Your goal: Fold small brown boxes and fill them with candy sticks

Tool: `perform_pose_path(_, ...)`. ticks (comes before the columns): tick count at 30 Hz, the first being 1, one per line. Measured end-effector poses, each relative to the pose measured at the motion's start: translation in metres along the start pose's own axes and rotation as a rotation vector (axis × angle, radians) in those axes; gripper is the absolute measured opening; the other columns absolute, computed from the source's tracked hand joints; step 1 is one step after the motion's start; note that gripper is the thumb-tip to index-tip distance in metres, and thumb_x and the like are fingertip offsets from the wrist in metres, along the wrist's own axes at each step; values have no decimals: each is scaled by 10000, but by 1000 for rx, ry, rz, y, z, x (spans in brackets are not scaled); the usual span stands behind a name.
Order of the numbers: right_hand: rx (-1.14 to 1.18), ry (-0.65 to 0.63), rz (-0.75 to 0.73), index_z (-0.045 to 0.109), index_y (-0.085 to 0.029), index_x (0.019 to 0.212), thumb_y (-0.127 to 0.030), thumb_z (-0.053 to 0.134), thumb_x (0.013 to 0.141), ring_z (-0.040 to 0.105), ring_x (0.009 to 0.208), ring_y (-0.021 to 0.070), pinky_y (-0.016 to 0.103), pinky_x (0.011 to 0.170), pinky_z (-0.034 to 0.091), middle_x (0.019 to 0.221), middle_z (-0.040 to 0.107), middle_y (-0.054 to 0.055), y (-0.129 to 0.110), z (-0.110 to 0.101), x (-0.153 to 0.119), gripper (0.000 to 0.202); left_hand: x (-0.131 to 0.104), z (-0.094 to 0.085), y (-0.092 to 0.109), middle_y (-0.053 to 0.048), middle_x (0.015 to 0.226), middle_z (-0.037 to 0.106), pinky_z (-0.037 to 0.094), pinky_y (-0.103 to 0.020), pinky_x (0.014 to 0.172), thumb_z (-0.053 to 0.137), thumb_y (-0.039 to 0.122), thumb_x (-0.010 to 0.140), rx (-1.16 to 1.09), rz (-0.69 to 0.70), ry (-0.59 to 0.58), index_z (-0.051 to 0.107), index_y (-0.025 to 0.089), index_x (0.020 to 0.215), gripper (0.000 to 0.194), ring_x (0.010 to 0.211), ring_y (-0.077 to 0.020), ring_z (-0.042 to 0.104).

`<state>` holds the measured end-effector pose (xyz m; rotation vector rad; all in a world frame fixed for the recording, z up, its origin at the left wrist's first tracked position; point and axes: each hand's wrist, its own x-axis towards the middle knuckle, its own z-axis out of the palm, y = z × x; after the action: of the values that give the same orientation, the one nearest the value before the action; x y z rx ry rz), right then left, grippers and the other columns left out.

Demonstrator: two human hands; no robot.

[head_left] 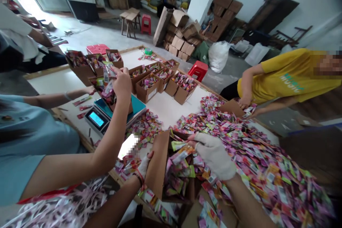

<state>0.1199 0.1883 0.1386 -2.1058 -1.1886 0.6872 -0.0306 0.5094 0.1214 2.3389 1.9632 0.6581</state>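
Observation:
My left hand (144,168), in a pale glove with bare fingertips, grips the left wall of an open cardboard box (158,164). Small colourful packets (180,174) fill the box, pink, orange and green. Over its far right edge is my right hand (213,155), gloved in white, fingers curled closed on packets at the top of the box; the exact grip is partly hidden. A large heap of the same packets (256,160) spreads over the table to the right. More loose packets (146,124) lie beyond the box.
At left, a person in light blue holds packets over a box on a digital scale (97,118). Filled boxes (148,87) stand across the table (171,108). A person in yellow (288,74) holds a box at right. A red stool (198,70) stands behind the table.

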Motion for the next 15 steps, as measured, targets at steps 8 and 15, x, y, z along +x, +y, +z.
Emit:
perform_pose_path(8,22,100,-6,659,-210,901,-293,510,808,629,794,169,283,718,518,878,687,28,-16,-27,-15,195,5,0,-3,-263,1398,362,495,-425,850,57,25,872,44,6,7,330,10,1345,546,1318,-341,354)
perform_pose_path(15,-621,501,12,554,-181,1150,-389,463,805,521,1140,325,466,942,432,1204,571,166,23,-92,-27,413,-31,-15,17,-272,1439,321,497,-448,867,113,52,883,-72,130,22,342,55,1351,521,1363,-363,278)
